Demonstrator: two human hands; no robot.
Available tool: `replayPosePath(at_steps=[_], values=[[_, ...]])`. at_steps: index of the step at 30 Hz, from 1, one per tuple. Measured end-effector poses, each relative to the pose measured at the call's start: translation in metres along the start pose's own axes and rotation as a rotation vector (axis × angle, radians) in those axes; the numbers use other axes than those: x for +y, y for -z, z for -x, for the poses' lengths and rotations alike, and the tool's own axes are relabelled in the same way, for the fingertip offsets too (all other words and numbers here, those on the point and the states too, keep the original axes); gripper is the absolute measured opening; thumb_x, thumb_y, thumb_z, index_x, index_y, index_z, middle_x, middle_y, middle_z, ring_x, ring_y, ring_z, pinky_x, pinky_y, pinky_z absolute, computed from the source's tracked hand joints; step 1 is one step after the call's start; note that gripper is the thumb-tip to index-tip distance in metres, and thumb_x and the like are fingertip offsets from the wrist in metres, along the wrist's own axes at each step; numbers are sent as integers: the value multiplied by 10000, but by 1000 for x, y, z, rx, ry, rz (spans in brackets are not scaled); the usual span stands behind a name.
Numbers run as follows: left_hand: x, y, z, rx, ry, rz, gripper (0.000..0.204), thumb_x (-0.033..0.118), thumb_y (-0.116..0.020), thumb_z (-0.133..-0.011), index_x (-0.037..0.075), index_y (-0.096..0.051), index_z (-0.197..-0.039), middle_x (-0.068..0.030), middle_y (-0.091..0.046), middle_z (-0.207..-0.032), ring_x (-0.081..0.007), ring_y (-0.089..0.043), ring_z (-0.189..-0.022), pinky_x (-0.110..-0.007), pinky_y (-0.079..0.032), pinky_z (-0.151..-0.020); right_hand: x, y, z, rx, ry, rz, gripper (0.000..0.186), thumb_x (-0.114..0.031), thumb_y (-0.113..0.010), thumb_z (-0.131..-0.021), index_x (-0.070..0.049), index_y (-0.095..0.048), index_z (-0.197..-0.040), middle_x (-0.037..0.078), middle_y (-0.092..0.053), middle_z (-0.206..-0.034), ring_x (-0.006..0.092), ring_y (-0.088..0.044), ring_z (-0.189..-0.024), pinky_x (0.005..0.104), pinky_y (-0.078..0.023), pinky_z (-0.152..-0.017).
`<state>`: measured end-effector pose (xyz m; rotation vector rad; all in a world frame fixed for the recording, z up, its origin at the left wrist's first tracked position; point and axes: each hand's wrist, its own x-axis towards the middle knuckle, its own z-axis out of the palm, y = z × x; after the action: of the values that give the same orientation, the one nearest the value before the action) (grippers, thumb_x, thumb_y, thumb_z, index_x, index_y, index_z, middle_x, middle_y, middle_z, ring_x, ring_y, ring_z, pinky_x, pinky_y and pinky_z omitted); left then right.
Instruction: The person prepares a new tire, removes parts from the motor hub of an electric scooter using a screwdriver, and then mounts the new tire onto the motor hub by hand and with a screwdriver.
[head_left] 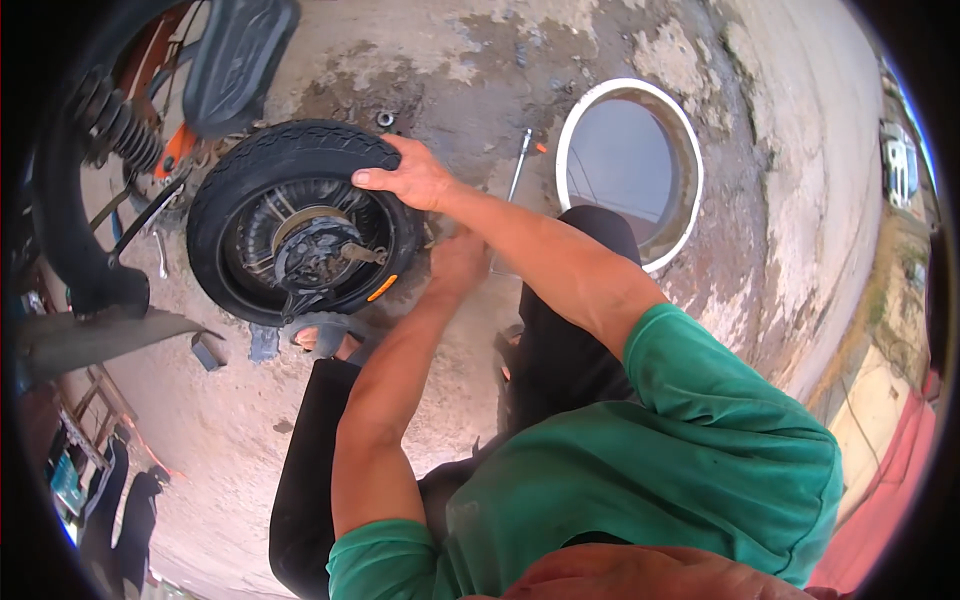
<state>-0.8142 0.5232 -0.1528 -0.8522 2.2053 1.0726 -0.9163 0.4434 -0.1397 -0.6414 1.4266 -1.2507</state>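
Note:
A black-tyred wheel with a metal hub stands tilted on the ground in front of me, its hub side showing. The axle end sticks out from the hub's middle. My right hand grips the tyre's upper right edge, thumb on the sidewall and fingers over the tread. Low beside the tyre's right side is my left hand, partly behind my right forearm. Its fingers are hidden, so what it holds, if anything, does not show. An orange strip marks the tyre's lower right.
A round white-rimmed basin of water stands at right. Between it and the wheel lie a long metal tool and a small orange piece. A vehicle with a coil spring looms at left, near a wrench. A metal ring lies behind the wheel.

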Motion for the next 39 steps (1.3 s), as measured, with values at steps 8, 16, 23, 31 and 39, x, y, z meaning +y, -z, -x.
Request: replayPosePath(at_steps=[8,16,23,31,39], values=[[-37,149,119,-190,-351,30,400,279,-735,-875,53,-576,-1164,-240,-725,-940,-427,-724,-952,-532,-546,-845,22,-3,-8,-75,-11,-126,680,-298,-855,-889,14,-579,-1426,85,-694,-1282,180,-637,-1154,360,-514,-1046],[-96,241,211,379,-103,428,228,82,-711,-952,62,-624,-1162,-165,-712,-887,-224,-715,-754,-384,-545,-693,12,-1,-1,22,97,14,677,-399,-833,-870,50,-629,-1332,113,-732,-1194,186,-673,-1072,349,-536,-983],[-106,213,186,752,-129,371,312,115,-730,-938,48,-645,-1231,-216,-719,-1167,-440,-693,-1050,-466,-563,-889,10,-2,7,22,59,29,695,-437,-826,-867,52,-631,-1322,101,-723,-1176,177,-649,-1074,352,-525,-986],[-130,197,150,785,-224,368,318,50,-717,-933,36,-649,-1243,-198,-706,-1189,-388,-690,-1092,-411,-536,-951,1,-8,2,36,63,93,657,-437,-805,-892,54,-645,-1298,91,-720,-1167,172,-642,-1051,342,-526,-964],[-150,209,139,682,-301,516,336,13,-710,-926,41,-649,-1255,-171,-716,-1211,-326,-703,-1121,-381,-535,-959,0,-9,6,60,42,147,671,-463,-805,-894,51,-651,-1297,98,-722,-1176,177,-649,-1069,351,-528,-976]])
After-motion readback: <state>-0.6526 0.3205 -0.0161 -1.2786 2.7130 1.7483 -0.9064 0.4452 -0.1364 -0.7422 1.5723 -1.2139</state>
